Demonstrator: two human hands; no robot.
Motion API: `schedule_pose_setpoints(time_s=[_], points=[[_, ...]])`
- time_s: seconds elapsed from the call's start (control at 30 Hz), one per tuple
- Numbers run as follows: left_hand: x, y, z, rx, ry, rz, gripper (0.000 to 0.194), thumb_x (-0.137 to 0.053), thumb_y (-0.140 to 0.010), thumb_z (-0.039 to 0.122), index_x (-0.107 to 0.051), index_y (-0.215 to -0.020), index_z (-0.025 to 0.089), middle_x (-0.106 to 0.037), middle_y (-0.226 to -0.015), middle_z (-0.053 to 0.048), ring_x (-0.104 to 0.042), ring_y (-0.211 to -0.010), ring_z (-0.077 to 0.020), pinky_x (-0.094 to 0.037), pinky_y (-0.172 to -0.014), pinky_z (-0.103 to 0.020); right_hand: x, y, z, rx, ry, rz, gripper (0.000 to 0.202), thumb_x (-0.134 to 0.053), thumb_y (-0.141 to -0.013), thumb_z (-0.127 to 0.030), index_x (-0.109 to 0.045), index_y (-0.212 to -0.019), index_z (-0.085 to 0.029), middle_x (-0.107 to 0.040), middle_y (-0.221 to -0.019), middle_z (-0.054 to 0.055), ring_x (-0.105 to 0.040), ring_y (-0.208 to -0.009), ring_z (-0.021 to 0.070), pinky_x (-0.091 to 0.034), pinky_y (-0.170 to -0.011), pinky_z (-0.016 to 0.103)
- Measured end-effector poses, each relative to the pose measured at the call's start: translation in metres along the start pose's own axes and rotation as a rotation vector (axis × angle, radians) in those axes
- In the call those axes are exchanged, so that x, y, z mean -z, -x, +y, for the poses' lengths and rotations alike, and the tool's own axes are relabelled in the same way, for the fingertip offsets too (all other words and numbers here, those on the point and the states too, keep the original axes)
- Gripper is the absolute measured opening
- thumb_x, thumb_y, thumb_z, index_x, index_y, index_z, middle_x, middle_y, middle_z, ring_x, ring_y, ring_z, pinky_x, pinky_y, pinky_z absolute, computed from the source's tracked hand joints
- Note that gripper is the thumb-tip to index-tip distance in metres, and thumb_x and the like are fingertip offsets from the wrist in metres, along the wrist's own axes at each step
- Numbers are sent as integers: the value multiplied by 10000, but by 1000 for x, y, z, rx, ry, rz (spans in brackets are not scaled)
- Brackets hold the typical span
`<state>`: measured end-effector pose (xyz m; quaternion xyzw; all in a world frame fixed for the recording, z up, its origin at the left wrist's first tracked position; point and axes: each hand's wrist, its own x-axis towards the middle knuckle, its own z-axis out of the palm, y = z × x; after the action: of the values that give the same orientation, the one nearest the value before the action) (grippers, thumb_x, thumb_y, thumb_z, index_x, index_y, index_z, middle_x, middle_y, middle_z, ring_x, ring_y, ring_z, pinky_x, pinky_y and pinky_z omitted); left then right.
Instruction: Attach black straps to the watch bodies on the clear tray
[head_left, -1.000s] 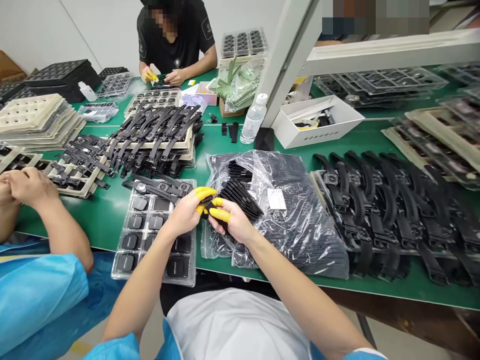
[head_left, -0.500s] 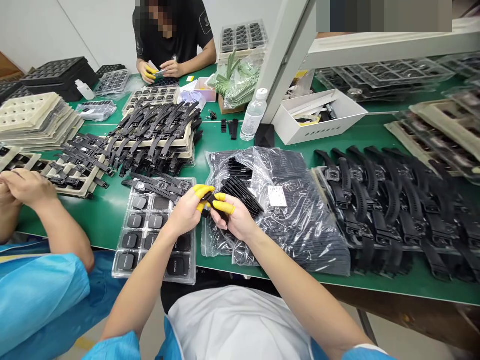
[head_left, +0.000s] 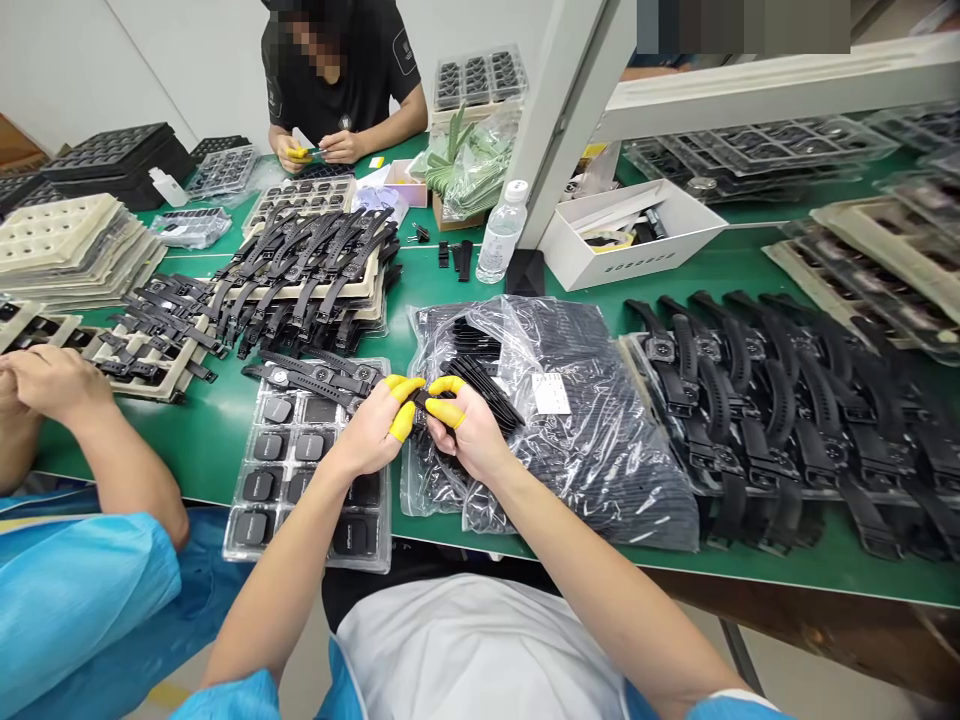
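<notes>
Yellow finger cots cover the thumb and fingertips of my left hand (head_left: 375, 425) and my right hand (head_left: 472, 425). Between both hands is a black watch strap (head_left: 421, 397), pinched from either side and mostly hidden by my fingers. Whether a watch body is joined to it, I cannot tell. Under and left of my left hand lies a clear tray (head_left: 234, 545) of square black watch bodies (head_left: 257, 485), with several strapped watches (head_left: 322, 378) across its far end. Loose black straps (head_left: 487, 390) lie on a plastic bag of straps (head_left: 585, 440), beside my right hand.
Strapped watches (head_left: 787, 400) fill trays on the right; another pile (head_left: 300, 265) stands back left. A water bottle (head_left: 502, 232) and white box (head_left: 630, 240) stand behind the bag. A co-worker's hands (head_left: 56, 380) are at left; another person (head_left: 337, 80) works opposite.
My fingertips have drawn closer together around the strap, and my left thumb has moved down. Less of the black piece shows. The person opposite has lowered their hands slightly.
</notes>
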<state>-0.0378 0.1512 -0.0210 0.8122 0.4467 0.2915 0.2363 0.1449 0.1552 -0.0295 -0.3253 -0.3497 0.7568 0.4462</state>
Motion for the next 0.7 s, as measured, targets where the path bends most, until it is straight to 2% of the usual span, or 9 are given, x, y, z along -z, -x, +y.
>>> schedule_pose_setpoints(time_s=[0.17,0.27,0.4,0.53,0.63,0.7], points=[[-3,0,0,3,-112,-78,351,-467,-980,191,-613,-1298,177,-642,-1165,-127,-602,-1133,-269,-544,-1020,-429,0,0,1,-2,6,5,424,-777,-794,-438,-443,-986,-260,-511,-471,-138,-315,-351,66,-223,-342,161],[0,3,1,10,-82,-86,378,-426,-995,183,-587,-1337,175,-632,-1209,-129,-604,-1151,-258,-541,-1034,-417,-1,0,1,-5,17,-5,407,-768,-800,-428,-448,-984,-256,-513,-470,-136,-309,-352,65,-224,-341,160],[3,5,1,10,-16,-72,414,-467,-984,191,-555,-1386,153,-624,-1283,-148,-606,-1203,-270,-524,-1072,-429,0,0,1,1,12,-14,403,-768,-811,-432,-448,-984,-257,-517,-473,-137,-310,-353,64,-231,-349,161],[3,3,0,82,117,92,370,-556,-976,201,-585,-1345,187,-683,-1231,-115,-672,-1106,-231,-560,-967,-369,1,1,1,3,-25,-43,402,-744,-845,-485,-489,-1048,-248,-580,-528,-102,-386,-374,80,-284,-364,175],[1,0,2,40,211,260,180,-682,-946,273,-693,-1109,199,-707,-1048,-68,-668,-936,-185,-557,-808,-298,0,2,0,-53,-72,-115,385,-695,-885,-556,-540,-1004,-224,-586,-554,-67,-449,-397,97,-331,-378,200],[-2,-2,4,2,291,336,159,-732,-926,336,-712,-992,193,-705,-1008,-64,-653,-913,-178,-548,-776,-287,0,3,-1,-135,-126,-185,394,-683,-892,-580,-545,-892,-211,-521,-533,-71,-430,-386,89,-317,-374,207]])
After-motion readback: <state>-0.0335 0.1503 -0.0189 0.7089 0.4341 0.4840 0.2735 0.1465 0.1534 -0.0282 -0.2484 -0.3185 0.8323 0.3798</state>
